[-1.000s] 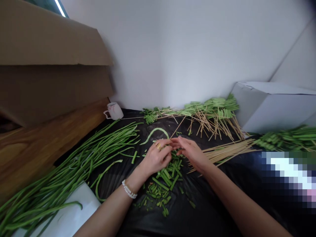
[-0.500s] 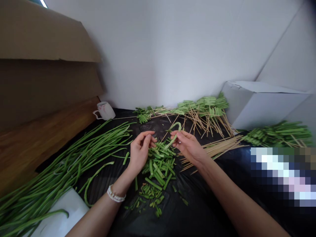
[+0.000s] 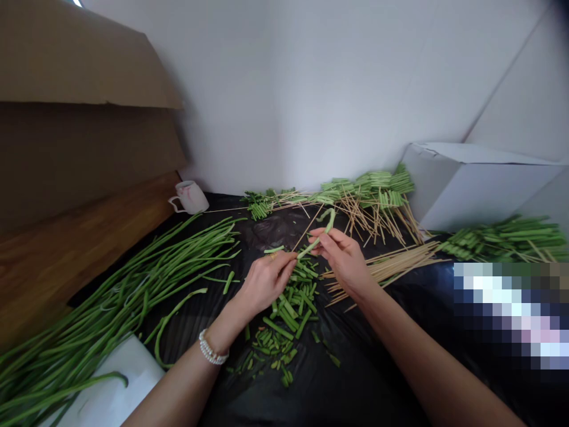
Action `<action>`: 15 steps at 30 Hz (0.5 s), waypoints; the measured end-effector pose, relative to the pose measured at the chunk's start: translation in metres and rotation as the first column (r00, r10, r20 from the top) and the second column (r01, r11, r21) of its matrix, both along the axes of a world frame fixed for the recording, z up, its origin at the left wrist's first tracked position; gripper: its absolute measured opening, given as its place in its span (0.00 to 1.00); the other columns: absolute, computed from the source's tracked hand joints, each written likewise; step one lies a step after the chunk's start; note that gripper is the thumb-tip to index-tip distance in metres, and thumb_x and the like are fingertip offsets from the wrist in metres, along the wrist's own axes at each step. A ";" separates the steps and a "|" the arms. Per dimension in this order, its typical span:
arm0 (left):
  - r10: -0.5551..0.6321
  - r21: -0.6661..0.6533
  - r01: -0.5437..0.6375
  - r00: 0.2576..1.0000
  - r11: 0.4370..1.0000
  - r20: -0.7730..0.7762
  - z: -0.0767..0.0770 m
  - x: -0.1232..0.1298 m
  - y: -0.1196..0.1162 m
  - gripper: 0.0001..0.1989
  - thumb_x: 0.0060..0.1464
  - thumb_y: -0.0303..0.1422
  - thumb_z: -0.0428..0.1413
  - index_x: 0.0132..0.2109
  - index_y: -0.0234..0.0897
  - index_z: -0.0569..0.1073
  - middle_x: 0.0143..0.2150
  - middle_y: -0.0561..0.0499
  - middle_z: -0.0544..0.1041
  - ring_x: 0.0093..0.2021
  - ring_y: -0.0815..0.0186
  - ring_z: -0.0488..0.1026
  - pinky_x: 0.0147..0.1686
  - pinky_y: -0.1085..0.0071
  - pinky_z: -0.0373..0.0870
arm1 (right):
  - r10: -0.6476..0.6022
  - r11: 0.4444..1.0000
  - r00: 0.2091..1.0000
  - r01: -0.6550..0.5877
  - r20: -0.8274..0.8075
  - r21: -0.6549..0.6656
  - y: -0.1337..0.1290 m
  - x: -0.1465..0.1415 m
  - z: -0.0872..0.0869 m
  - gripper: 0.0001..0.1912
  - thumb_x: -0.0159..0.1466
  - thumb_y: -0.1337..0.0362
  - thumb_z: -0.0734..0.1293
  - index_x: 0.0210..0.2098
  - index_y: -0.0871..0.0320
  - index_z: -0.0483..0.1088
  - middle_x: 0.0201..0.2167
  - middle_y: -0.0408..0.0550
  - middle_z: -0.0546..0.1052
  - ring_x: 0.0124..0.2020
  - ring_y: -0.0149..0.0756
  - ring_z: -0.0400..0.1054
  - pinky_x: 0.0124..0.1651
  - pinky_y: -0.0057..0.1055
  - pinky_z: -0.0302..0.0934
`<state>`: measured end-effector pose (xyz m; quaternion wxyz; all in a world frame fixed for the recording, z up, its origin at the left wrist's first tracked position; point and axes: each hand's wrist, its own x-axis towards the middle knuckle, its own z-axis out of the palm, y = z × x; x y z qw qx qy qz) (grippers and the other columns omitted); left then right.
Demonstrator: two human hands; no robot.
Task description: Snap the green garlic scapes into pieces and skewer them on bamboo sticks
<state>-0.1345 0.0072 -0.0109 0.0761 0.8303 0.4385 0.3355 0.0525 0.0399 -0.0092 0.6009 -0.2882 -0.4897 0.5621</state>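
A curved green stem (image 3: 329,221) is held between my two hands over a heap of short cut green pieces (image 3: 288,317). My left hand (image 3: 268,279) pinches its lower end, a bracelet around the wrist. Fingers of my right hand (image 3: 342,255) close round the stem's middle, and its bent tip rises above them. Long whole green stems (image 3: 178,261) lie to the left on the black plastic sheet (image 3: 355,373). Bare wooden skewers (image 3: 395,264) lie just right of my right hand.
Skewered green pieces (image 3: 377,181) lie along the white wall, and more bundles (image 3: 507,237) are at the right beside a white box (image 3: 484,190). A mug (image 3: 191,197) stands back left, near a large cardboard box (image 3: 89,136). A white sheet (image 3: 128,379) is at lower left.
My left hand has moved right and closed on the stem's lower end; before, it was apart from it. A short green piece now lies just above my left hand.
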 end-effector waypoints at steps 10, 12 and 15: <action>0.248 -0.173 -0.200 0.914 0.964 0.322 0.003 0.000 0.009 0.09 0.54 0.31 0.50 0.27 0.36 0.70 0.22 0.55 0.67 0.23 0.71 0.63 0.26 0.75 0.59 | 0.016 0.997 0.976 -0.033 0.218 0.073 -0.012 -0.003 0.010 0.08 0.56 0.59 0.72 0.33 0.55 0.79 0.35 0.47 0.80 0.31 0.33 0.71 0.38 0.35 0.68; 0.311 -0.384 -0.083 0.751 0.920 0.583 0.008 0.001 0.012 0.09 0.52 0.33 0.50 0.25 0.36 0.67 0.19 0.57 0.61 0.19 0.73 0.56 0.21 0.76 0.53 | 0.063 0.993 0.967 -0.086 0.249 0.084 -0.015 -0.006 0.009 0.07 0.56 0.61 0.73 0.33 0.54 0.80 0.34 0.46 0.80 0.32 0.33 0.71 0.39 0.35 0.67; 0.339 -0.493 0.284 0.450 0.823 0.826 0.016 0.002 0.011 0.11 0.49 0.34 0.52 0.23 0.37 0.61 0.19 0.60 0.53 0.17 0.76 0.45 0.16 0.78 0.46 | 0.136 0.988 0.971 -0.147 0.197 0.038 -0.015 -0.009 0.006 0.07 0.55 0.61 0.73 0.35 0.54 0.79 0.32 0.45 0.80 0.33 0.33 0.71 0.39 0.34 0.66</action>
